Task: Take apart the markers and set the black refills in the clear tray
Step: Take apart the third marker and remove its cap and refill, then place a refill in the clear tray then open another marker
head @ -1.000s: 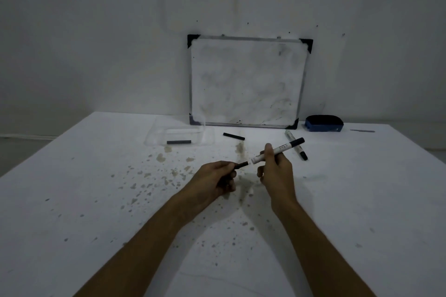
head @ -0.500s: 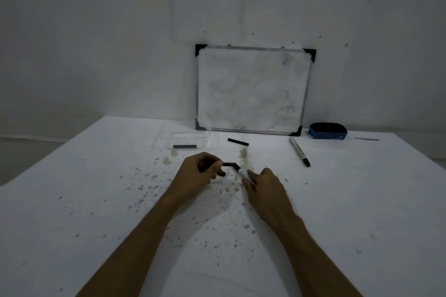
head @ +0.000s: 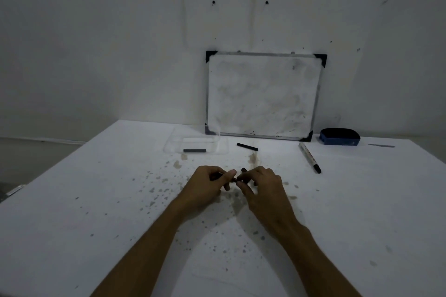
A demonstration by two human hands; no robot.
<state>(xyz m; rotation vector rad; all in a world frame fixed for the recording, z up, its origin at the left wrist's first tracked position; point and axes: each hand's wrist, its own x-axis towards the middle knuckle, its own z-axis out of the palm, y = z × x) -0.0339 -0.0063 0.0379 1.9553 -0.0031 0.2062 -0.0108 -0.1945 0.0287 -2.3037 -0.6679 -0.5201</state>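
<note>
My left hand point(head: 208, 187) and right hand point(head: 261, 188) meet fingertip to fingertip low over the middle of the table. A short black marker piece point(head: 233, 179) shows between them, pinched by my left fingers. My right hand is closed around the rest of the marker, which is mostly hidden; only a dark end point(head: 243, 169) pokes out above the fingers. The clear tray point(head: 169, 147) lies at the back left with one black refill point(head: 194, 150) inside. Another black piece point(head: 247, 147) lies on the table right of the tray. A whole marker point(head: 309, 157) lies at the back right.
A small whiteboard point(head: 263, 94) leans on the wall behind the tray. A blue eraser point(head: 339, 137) sits to its right, with a thin grey strip point(head: 381, 145) beyond it. The white table point(head: 96, 212) is speckled with stains around my hands.
My right hand has lowered the white marker from a raised slant down to the table, and its body is now hidden. Both hands have drawn closer together.
</note>
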